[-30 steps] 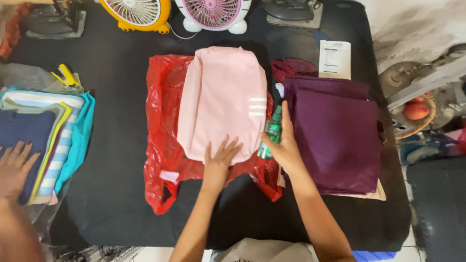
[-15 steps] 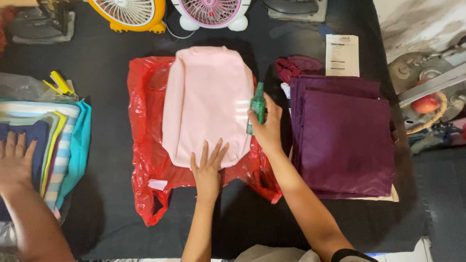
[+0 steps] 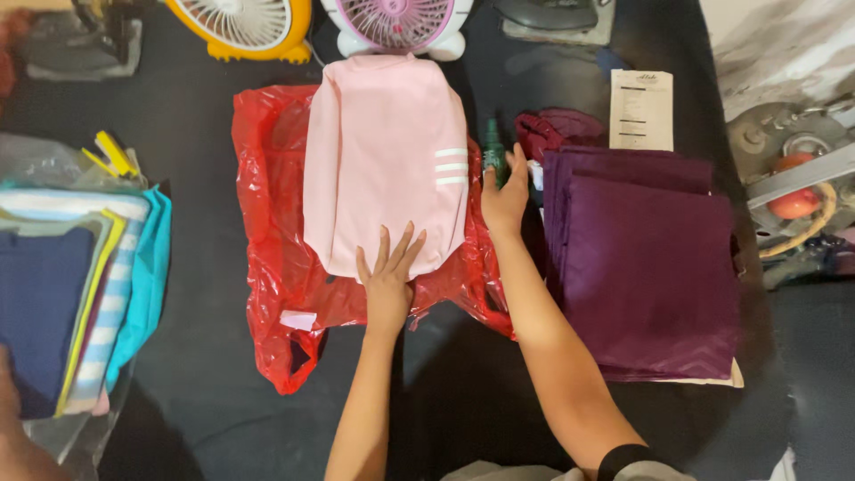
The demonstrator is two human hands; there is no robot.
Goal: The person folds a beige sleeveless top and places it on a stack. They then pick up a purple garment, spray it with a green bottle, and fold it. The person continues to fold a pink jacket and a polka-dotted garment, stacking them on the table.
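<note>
1. My right hand (image 3: pixel 504 198) has its grip closed around a small green bottle (image 3: pixel 492 151), fingers wrapped on its lower part, thumb toward the pink cloth; the bottle stands at about one o'clock from the middle of the table, just beside the pink cloth's right edge.
2. My left hand (image 3: pixel 388 281) grips nothing: it lies flat, fingers spread, pressing the near edge of the folded pink garment (image 3: pixel 385 156) at six o'clock of that garment.
3. Most of the bottle is hidden behind my fingers; only its dark top and a strip of green show, so I cannot tell its full shape.
4. The pink garment is soft, smooth, folded into a rounded rectangle, with three white stripes near its right edge. It lies on a crinkled, glossy red plastic bag (image 3: pixel 276 267), which sticks out on all sides but the far one.
5. At three o'clock lies a stack of dark purple cloth (image 3: pixel 650 267), flat and square-folded, partly covering a maroon bundle (image 3: pixel 548 134) that is hard to make out.
6. At nine o'clock, a pile of folded cloths (image 3: pixel 80 294) in navy, teal and stripes is cut off by the frame's edge.
7. At twelve o'clock, a yellow fan (image 3: pixel 245 27) and a pink fan (image 3: pixel 396 22) are cropped at the top.
8. A white paper slip (image 3: pixel 641 109) lies on the black table (image 3: pixel 463 401).
</note>
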